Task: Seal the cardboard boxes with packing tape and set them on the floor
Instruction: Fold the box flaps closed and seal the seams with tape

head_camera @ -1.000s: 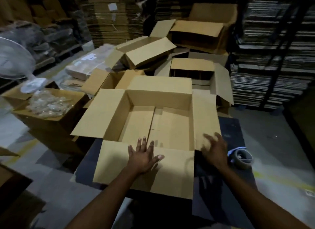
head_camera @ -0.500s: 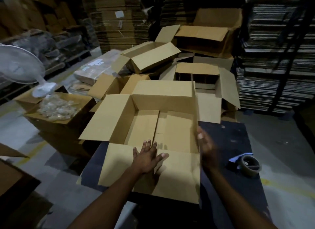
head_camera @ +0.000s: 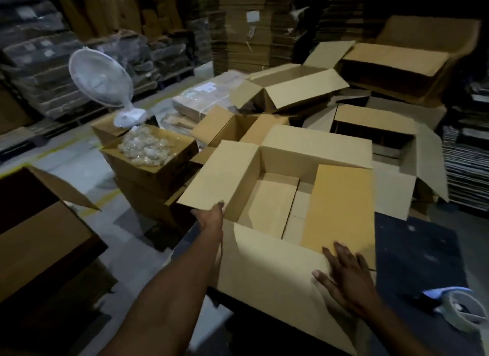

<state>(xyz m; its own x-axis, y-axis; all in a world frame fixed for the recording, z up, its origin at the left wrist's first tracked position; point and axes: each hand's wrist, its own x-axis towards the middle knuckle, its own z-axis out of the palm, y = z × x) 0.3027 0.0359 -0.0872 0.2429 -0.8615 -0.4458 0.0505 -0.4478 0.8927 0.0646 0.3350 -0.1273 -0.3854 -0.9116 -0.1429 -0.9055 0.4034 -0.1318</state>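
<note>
Box looks empty, light, floppy-flapped: left hand grips the left flap's edge, right hand lies flat and released on the near flap, so I'd fold at the creases.

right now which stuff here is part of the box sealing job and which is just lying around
In the job: open cardboard box, tape roll, left hand, right hand.
Lying about: white fan, box of clear plastic pieces, other open boxes behind.

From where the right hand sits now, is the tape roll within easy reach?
Probably yes. The right hand rests open on the near flap of the open box, and the tape roll lies on the dark table just to its right, with nothing between them.
</note>
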